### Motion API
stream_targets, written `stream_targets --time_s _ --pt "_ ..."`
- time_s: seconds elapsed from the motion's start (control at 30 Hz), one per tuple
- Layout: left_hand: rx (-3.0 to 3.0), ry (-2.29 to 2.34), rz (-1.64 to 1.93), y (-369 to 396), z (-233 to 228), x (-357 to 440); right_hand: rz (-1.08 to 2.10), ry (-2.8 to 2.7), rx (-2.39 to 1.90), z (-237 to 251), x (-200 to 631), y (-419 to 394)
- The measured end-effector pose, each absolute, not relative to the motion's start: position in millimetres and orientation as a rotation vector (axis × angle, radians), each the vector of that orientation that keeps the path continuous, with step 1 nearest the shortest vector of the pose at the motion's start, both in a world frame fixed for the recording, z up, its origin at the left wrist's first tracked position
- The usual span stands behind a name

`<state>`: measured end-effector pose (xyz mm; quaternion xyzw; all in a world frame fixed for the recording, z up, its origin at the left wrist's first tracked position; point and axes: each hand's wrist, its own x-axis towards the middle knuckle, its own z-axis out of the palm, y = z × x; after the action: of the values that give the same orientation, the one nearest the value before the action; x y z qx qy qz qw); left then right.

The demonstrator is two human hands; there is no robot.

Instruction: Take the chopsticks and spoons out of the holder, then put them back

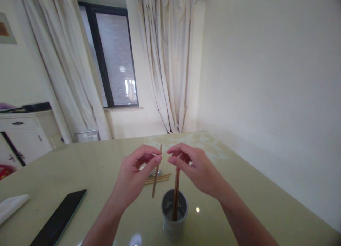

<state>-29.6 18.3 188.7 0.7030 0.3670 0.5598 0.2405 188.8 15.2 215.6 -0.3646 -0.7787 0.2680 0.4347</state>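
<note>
Right now, a brown chopstick (156, 173) hangs in the air left of a grey, perforated utensil holder (173, 231), its long axis steep, its top leaning right and its lower end apart from the rim. The left hand (134, 176) pinches it near the top between thumb and forefinger, so the holder lies to the right of that lower end and closer to the wearer. The right hand (197, 169) is the nearer one to the holder, above the upright chopsticks (176, 198) standing in it; its thumb and forefinger are a little apart, but whether its other fingers grip those sticks, I cannot tell. Beyond, pale chopsticks (163, 178) lie crosswise on the tabletop (229, 214) beside a metal spoon (159, 173), partly hidden. Well to the left rests a dark flat device (60, 219)
</note>
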Motion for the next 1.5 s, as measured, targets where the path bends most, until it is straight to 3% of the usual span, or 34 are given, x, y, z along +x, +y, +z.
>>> stream_targets --time_s 0.17,0.37,0.47,0.63,0.73,1.5 --pt "1.846 0.821 1.681 -11.7 199.1 -7.5 0.894 -1.919 -0.689 215.8 174.6 -3.8" --pt "1.885 0.898 1.819 -6.2 194.8 -6.3 0.694 -1.844 -0.72 217.8 180.9 -5.7" --pt "2.013 1.105 1.549 23.7 171.8 -14.7 0.639 -1.793 -0.829 222.0 194.3 0.0" --pt "2.366 1.559 0.569 74.3 102.4 -25.9 0.721 -1.826 -1.031 224.3 211.6 11.9" --pt "2.395 1.675 0.332 84.1 69.2 -27.9 0.779 -1.846 -1.147 218.9 212.5 19.3" --pt "2.306 1.726 0.254 88.5 53.3 -33.8 0.821 -2.094 -1.462 190.5 209.8 46.5"
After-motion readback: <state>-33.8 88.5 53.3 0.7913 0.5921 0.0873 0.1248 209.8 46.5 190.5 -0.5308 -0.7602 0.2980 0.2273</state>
